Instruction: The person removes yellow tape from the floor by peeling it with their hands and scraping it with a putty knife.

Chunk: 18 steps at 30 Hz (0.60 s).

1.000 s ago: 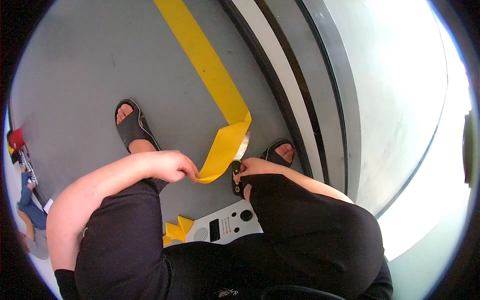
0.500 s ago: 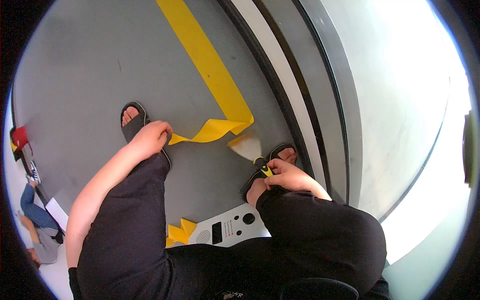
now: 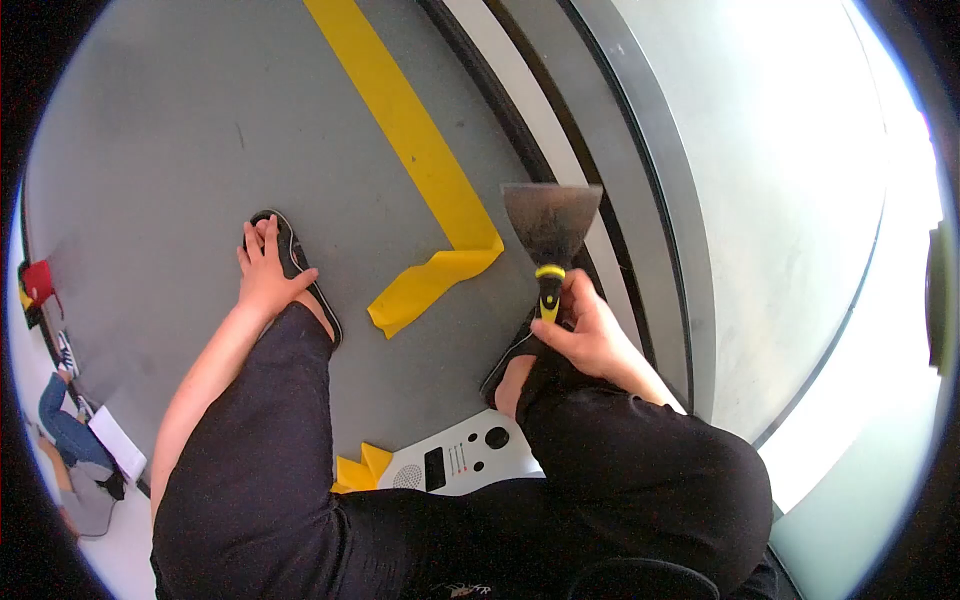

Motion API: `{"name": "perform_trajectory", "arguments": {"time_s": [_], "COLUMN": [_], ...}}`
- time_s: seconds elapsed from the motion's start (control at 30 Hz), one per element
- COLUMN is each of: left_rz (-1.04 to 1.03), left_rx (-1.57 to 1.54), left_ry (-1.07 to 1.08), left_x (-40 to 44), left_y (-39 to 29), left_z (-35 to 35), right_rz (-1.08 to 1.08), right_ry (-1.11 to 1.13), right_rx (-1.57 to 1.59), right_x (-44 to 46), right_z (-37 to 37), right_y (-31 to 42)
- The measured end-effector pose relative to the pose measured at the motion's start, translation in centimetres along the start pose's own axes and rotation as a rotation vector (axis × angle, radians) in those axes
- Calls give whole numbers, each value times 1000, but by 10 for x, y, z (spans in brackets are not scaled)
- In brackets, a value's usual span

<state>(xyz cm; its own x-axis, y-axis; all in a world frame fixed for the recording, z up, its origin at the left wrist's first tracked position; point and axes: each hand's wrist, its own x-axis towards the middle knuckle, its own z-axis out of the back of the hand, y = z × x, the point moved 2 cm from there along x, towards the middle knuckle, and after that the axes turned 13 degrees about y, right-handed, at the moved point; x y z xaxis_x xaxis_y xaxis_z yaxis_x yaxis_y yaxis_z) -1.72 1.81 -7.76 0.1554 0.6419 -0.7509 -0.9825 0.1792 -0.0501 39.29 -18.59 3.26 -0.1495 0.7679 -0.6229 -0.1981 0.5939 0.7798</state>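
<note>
My left hand (image 3: 267, 278) is spread open over the sandal (image 3: 289, 243) on my left foot and holds nothing. In my right hand (image 3: 590, 331) is a scraper (image 3: 550, 225) with a black and yellow handle, its wide, smudged metal blade pointing away from me. Yellow tape (image 3: 400, 125) runs down the grey floor. Its peeled end (image 3: 425, 288) is folded over and lies between my two hands, touched by neither of them. My right foot is partly hidden behind the scraper handle and my right hand.
A light grey panel (image 3: 408, 456) with round knobs and a dark display lies below, beside crumpled yellow tape (image 3: 362, 470). Curved black, white and metal edging (image 3: 640, 190) borders the floor at right. Another person's jeans-clad leg (image 3: 72, 430) shows at far left, near a white sheet (image 3: 117, 443).
My left hand has let go of the tape end and moved left onto the sandal, its fingers spreading. The tape end dropped to the floor. My right hand has raised and turned the scraper.
</note>
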Motion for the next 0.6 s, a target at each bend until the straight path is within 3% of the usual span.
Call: {"name": "perform_trajectory", "arguments": {"time_s": [0.03,0.1,0.17,0.27,0.37,0.43,0.5,0.6], "left_rz": [-113,-66,-20,-103,-105,-94,-77,-53], "left_rx": [27,12,-7,58,9,5,9,17], "left_ry": [-67,1,67,-10,-50,-65,-24,12], "left_x": [-1,-5,-7,-3,-5,-2,-2,-4], "left_y": [-2,-8,-9,-1,2,2,1,0], "left_z": [1,10,11,4,-4,-1,1,4], "right_rz": [-97,-65,-4,-70,-140,-192,-163,-102], "right_ry": [-18,-83,-125,-354,-421,-460,-592,-605], "right_rx": [-205,-351,-378,-348,-369,-192,245,298], "right_x": [1,0,-11,-45,-67,-68,-61,-52], "right_z": [8,16,19,18,9,1,-7,-14], "right_y": [28,42,39,9,-28,-61,-66,-64]}}
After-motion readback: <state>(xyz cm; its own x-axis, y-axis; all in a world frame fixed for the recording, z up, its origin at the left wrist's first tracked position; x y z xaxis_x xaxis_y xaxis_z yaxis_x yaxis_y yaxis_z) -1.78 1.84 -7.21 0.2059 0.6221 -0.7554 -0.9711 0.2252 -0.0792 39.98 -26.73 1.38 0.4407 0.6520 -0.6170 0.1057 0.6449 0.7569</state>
